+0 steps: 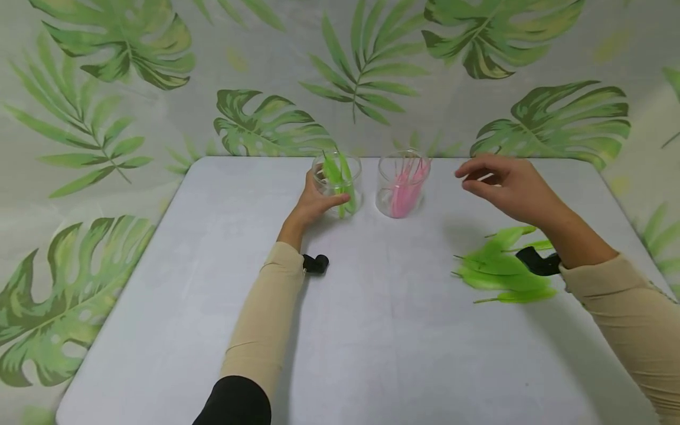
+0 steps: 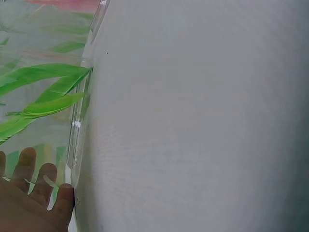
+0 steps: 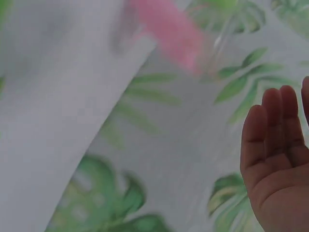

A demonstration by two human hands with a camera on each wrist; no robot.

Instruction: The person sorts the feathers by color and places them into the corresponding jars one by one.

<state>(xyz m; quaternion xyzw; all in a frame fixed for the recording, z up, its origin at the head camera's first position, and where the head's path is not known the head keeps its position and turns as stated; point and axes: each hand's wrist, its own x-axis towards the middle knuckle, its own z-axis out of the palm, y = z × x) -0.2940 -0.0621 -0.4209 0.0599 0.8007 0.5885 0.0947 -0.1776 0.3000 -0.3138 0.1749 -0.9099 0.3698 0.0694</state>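
My left hand (image 1: pixel 312 205) grips a clear glass cup (image 1: pixel 355 192) near the back edge, thumb along its front side. Inside that cup stand a few bright green feathers (image 1: pixel 333 171); the left wrist view shows feathers (image 2: pixel 48 102) through the clear wall and fingers (image 2: pixel 46 181) against it. To the right, my right hand (image 1: pixel 512 188) is raised over the table's back right, fingers loosely bent and holding nothing; its palm and fingers (image 3: pixel 275 125) appear bare in the right wrist view. Below it lies a loose pile of green feathers (image 1: pixel 502 268), quills pointing left.
A second clear cup (image 1: pixel 383 198) with pink feathers (image 1: pixel 408 192) stands just right of the first. Both are close to the back edge of the white table (image 1: pixel 382 330). Behind rises a leaf-print cloth (image 1: pixel 404 130). The right forearm overlaps part of the pile's right side.
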